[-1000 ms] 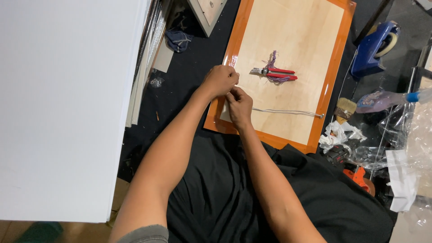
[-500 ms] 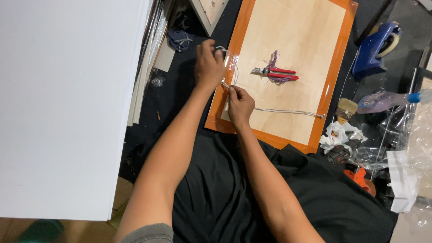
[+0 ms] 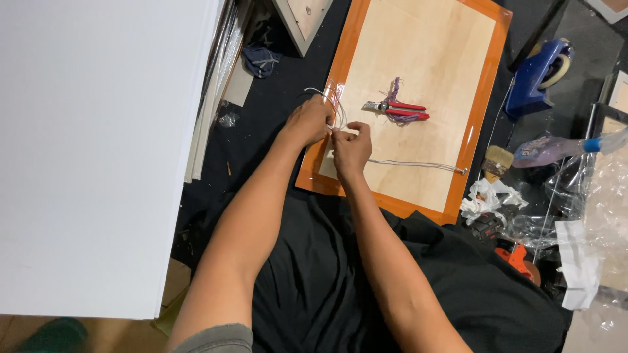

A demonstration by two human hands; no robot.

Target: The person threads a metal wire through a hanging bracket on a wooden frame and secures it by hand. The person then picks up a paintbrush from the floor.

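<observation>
Red pliers [image 3: 399,110] near hands, blue tape dispenser [image 3: 536,75] apart

left hand [image 3: 307,122] lowered | hands rejoined | wire [image 3: 333,104] seemingly looped

Mostly orange, pale wood and black here.

Pale tan wood panel [image 3: 418,59] with a glossy orange frame [image 3: 345,65]. Whitish-grey wire [image 3: 418,165] across it, more of the same looped up by the left hand [image 3: 309,121] and right hand [image 3: 350,147]. Red-handled pliers [image 3: 396,109] with silver tips, sitting on a purple frayed thread clump [image 3: 394,88]. Black cloth [image 3: 314,274] underneath. Big plain white board [image 3: 98,144] alongside. Blue tape dispenser [image 3: 536,75], white crumpled paper [image 3: 484,196], orange-and-black drill [image 3: 507,242], clear plastic wrap [image 3: 602,189].
</observation>
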